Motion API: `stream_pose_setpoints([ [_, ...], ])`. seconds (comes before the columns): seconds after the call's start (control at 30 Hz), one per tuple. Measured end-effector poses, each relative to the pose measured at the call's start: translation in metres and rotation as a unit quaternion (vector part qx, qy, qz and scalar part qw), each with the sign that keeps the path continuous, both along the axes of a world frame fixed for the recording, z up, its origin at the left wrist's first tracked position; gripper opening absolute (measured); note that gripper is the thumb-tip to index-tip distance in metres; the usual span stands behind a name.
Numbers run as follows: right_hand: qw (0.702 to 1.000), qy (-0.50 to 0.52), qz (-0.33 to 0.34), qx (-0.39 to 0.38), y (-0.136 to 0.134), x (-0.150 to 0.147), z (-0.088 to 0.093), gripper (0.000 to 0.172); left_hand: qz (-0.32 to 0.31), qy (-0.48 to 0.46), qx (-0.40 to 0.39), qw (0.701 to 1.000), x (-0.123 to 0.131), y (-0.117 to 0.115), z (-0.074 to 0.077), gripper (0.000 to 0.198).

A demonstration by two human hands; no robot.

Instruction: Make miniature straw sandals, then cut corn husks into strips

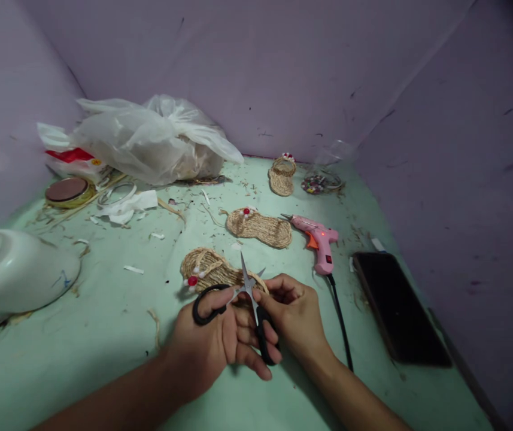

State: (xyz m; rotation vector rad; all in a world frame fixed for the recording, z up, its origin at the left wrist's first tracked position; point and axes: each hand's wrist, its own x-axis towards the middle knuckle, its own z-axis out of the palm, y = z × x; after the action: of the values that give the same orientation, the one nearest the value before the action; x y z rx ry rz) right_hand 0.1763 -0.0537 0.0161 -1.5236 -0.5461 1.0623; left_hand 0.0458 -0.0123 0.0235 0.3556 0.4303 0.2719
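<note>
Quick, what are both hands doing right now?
Left hand: holding the black-handled scissors, blades apart.
Right hand: closed, pinching the end of the nearest woven sandal.

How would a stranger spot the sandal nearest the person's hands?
On the green table, find the left hand, holding black-handled scissors. Partly behind the scissors lies a woven sandal with a red bead near its left end. Unlike the middle sandal and the far sandal, it alone sits close by that hand.

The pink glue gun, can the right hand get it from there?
Probably yes: the glue gun lies just beyond the right hand, with nothing seen between them. But that hand seems to be holding the near sandal, so it may need to let go first.
</note>
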Motion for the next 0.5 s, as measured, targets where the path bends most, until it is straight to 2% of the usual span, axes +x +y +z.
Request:
stream_pose_setpoints([
  [0.27,0.999,0.004,-0.047,-0.017,0.004,0.004,-0.002,0.02,0.006,0.043,-0.007,0.999,0.0,-0.001,0.005,0.038],
  [0.43,0.996,0.018,-0.085,0.01,0.005,0.012,-0.011,0.022,-0.007,0.022,-0.012,1.0,-0.005,-0.014,0.011,0.036],
  [0.5,0.996,0.034,-0.083,0.016,0.005,0.014,-0.013,0.024,-0.015,0.019,0.01,1.0,-0.008,-0.019,0.017,0.038],
])
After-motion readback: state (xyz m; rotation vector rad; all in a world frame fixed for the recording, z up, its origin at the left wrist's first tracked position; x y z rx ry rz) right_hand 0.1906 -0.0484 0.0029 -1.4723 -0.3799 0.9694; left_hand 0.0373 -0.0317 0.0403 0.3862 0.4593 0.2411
